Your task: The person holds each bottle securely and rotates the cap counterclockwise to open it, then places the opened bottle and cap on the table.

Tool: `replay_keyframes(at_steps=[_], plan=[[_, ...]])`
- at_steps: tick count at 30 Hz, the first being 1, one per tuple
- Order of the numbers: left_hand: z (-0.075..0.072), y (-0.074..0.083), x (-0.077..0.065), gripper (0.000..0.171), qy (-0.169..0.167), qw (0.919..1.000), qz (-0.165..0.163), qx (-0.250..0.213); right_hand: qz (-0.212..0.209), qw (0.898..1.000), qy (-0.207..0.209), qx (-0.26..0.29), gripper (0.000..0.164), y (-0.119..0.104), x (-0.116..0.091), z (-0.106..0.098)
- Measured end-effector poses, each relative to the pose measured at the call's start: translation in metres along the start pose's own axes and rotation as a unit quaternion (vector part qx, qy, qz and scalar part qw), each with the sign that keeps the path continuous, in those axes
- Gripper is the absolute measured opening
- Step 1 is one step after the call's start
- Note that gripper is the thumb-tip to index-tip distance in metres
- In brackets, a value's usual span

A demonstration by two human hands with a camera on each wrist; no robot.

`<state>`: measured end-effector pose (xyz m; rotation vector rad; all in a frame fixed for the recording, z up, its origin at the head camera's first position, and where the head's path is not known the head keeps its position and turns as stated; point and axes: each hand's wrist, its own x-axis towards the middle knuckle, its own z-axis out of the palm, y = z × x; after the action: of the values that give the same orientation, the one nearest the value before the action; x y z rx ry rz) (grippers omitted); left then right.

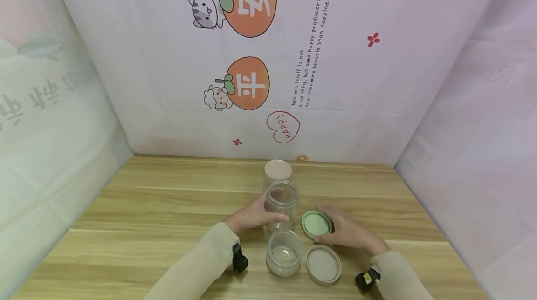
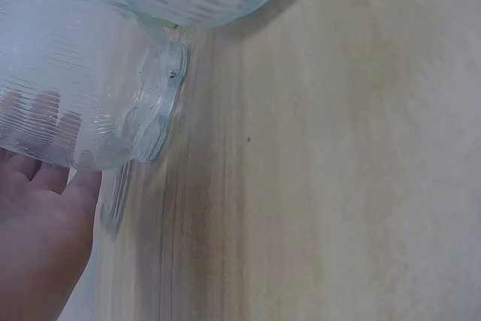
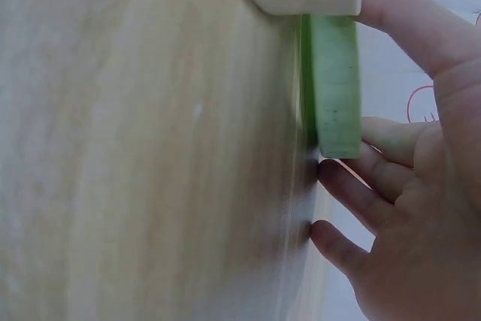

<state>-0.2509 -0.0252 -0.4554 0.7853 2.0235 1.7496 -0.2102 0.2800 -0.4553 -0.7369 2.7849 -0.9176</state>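
Observation:
In the head view my left hand grips a clear glass jar with no lid on it, thumb on the near side. Ribbed glass of that jar shows fingers through it in the left wrist view. To its right, my right hand holds a green jar lid by its edge, thumb near and fingers on the far side. That lid stays low at the table in the right wrist view. Whether the gripped jar touches the table I cannot tell.
Nearer me stands a shorter open glass jar, with a beige lid lying beside it on the right. Behind the gripped jar is another jar with a pale lid. The wooden table meets printed cloth walls.

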Motion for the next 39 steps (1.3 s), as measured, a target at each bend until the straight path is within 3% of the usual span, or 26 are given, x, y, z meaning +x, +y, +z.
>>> replay_keyframes(at_steps=[11, 17, 22, 25, 28, 33, 39], plan=[[0.000, 0.000, -0.001, 0.084, 0.005, 0.9999, 0.001, 0.014, -0.003, 1.000, -0.008, -0.015, 0.093, -0.002, -0.001, 0.000], [0.003, 0.002, -0.004, 0.099, 0.037, 0.9979, -0.029, 0.045, -0.005, 1.000, -0.007, -0.012, 0.093, 0.000, -0.002, 0.001], [0.003, 0.002, -0.005, 0.104, 0.049, 0.9967, -0.023, 0.060, 0.006, 1.000, -0.003, -0.013, 0.091, -0.001, -0.003, 0.001], [-0.001, 0.004, -0.007, 0.100, 0.052, 0.9962, -0.013, 0.069, 0.013, 1.000, 0.000, -0.019, 0.089, -0.003, -0.002, 0.002], [-0.008, 0.007, -0.009, 0.085, 0.062, 0.9961, 0.002, 0.062, 0.018, 1.000, 0.003, -0.019, 0.089, -0.005, -0.001, 0.001], [-0.019, 0.012, -0.008, 0.052, 0.121, 0.9911, 0.048, 0.024, 0.018, 1.000, 0.005, -0.019, 0.089, -0.007, 0.000, 0.002], [-0.031, 0.009, 0.000, 0.044, 0.216, 0.9736, 0.072, -0.010, 0.017, 0.999, 0.011, -0.025, 0.089, -0.005, 0.001, 0.003]])
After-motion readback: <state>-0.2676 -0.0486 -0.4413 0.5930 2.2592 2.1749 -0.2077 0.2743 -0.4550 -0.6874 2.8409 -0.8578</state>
